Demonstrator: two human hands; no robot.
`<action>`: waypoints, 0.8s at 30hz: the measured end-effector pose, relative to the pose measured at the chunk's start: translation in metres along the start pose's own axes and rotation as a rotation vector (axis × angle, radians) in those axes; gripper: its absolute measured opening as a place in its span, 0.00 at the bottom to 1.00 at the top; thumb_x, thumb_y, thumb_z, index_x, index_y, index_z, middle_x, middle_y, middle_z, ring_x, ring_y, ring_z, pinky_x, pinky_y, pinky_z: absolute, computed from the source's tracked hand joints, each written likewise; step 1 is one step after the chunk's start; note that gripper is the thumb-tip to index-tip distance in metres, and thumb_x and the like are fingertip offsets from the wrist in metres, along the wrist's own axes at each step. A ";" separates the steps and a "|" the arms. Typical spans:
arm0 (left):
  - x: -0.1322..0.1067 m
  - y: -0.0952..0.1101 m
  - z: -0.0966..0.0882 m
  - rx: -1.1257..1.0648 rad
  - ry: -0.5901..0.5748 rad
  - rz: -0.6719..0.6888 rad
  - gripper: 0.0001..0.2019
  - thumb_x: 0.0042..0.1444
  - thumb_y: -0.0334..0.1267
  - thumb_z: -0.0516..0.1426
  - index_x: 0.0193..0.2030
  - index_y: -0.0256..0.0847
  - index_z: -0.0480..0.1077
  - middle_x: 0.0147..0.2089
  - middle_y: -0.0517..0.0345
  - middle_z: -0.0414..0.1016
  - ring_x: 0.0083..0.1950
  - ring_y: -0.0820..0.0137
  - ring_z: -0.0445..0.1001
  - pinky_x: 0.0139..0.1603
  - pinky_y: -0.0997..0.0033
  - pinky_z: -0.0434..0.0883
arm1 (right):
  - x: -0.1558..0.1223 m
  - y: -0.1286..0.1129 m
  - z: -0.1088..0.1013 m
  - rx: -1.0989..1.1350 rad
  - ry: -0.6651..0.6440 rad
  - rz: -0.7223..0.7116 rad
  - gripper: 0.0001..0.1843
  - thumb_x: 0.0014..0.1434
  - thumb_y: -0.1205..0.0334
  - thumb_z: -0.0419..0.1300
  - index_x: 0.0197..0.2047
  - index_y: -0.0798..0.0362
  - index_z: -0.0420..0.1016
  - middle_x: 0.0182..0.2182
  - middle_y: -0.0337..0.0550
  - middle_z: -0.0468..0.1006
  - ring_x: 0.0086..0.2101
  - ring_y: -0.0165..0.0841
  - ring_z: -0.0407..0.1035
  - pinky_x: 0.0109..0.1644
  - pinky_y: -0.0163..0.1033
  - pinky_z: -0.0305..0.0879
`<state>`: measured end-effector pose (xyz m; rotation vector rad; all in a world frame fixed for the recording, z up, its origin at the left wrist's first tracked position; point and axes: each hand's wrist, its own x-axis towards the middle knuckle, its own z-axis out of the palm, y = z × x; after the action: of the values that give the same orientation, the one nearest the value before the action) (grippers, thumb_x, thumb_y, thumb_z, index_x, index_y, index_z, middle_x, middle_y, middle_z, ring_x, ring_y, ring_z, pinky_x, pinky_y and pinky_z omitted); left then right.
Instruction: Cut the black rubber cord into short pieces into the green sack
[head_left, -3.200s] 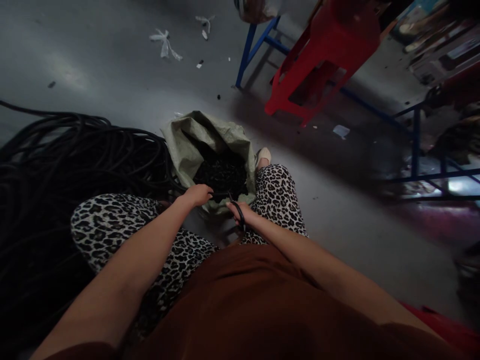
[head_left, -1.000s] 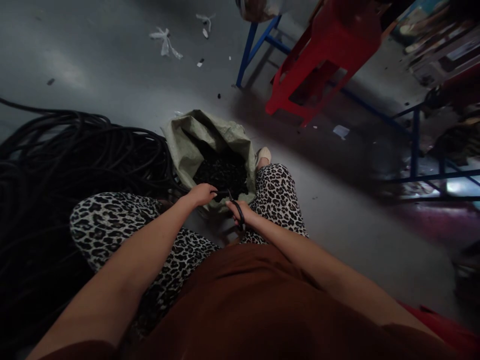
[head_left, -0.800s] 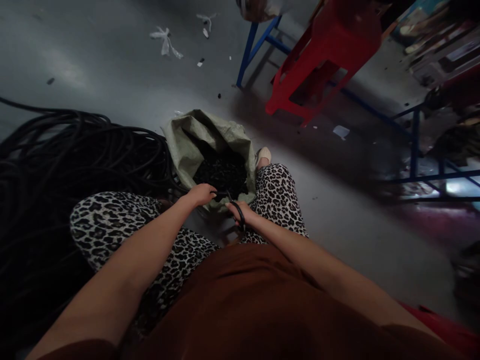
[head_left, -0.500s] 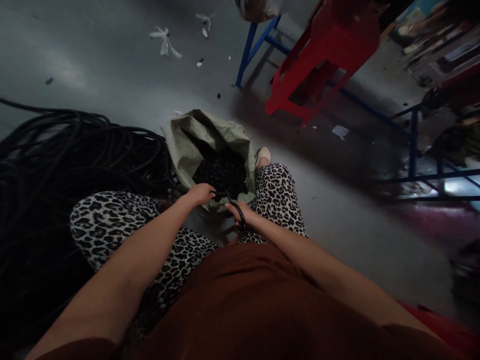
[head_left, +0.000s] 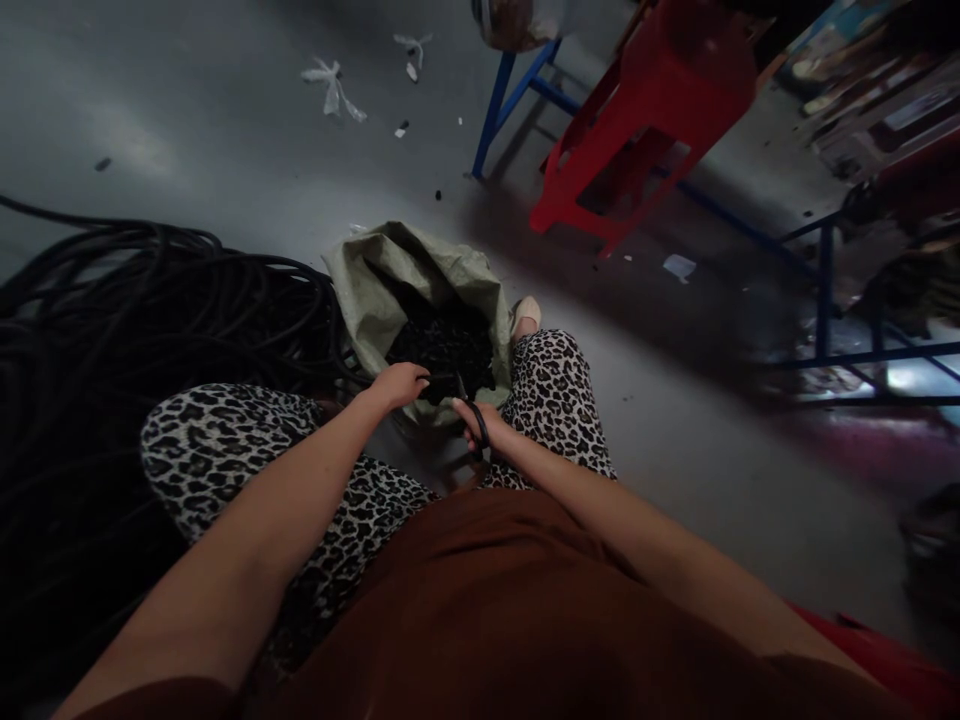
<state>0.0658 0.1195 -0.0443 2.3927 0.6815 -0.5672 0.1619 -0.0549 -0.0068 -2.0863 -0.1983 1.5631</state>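
Observation:
My left hand (head_left: pixel 401 386) is closed around a black rubber hose, whose short end pokes out past the fingertips over the sack's near rim. In my right hand (head_left: pixel 480 425) is a pair of black-handled scissors (head_left: pixel 480 424), its blades pointing up at the hose end. Between my knees an open pale green woven sack (head_left: pixel 360 300) holds a heap of short black cut pieces (head_left: pixel 442 340). Long coils of black hose (head_left: pixel 262 300) lie to the left of the sack and run toward my left hand. Whether the blades touch the hose is too dark to tell.
A red plastic stool (head_left: pixel 645 120) stands beyond the sack to the right, near a blue metal frame (head_left: pixel 495 115). White plastic scraps (head_left: pixel 330 88) lie on the grey floor ahead. Another blue frame (head_left: pixel 825 290) stands at the far right.
The scissors have tilted and shifted slightly right. My left hand has moved up a little, still gripping the hose.

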 end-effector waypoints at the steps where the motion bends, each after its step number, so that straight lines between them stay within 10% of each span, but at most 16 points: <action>1: 0.000 0.000 0.000 -0.002 0.003 -0.003 0.17 0.59 0.41 0.50 0.52 0.48 0.73 0.50 0.57 0.78 0.50 0.65 0.74 0.48 0.72 0.68 | 0.000 -0.001 0.000 0.001 -0.013 0.002 0.20 0.66 0.47 0.50 0.42 0.58 0.68 0.12 0.31 0.64 0.10 0.25 0.61 0.13 0.25 0.55; 24: -0.003 0.011 -0.002 -0.073 0.009 0.055 0.16 0.58 0.40 0.52 0.50 0.48 0.75 0.46 0.59 0.79 0.47 0.67 0.75 0.45 0.75 0.68 | 0.000 -0.006 0.007 0.044 -0.106 -0.003 0.23 0.65 0.45 0.51 0.48 0.58 0.66 0.15 0.32 0.66 0.12 0.25 0.63 0.13 0.28 0.61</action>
<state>0.0701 0.1120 -0.0366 2.3402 0.6273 -0.4998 0.1571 -0.0474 -0.0050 -1.9703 -0.2022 1.6628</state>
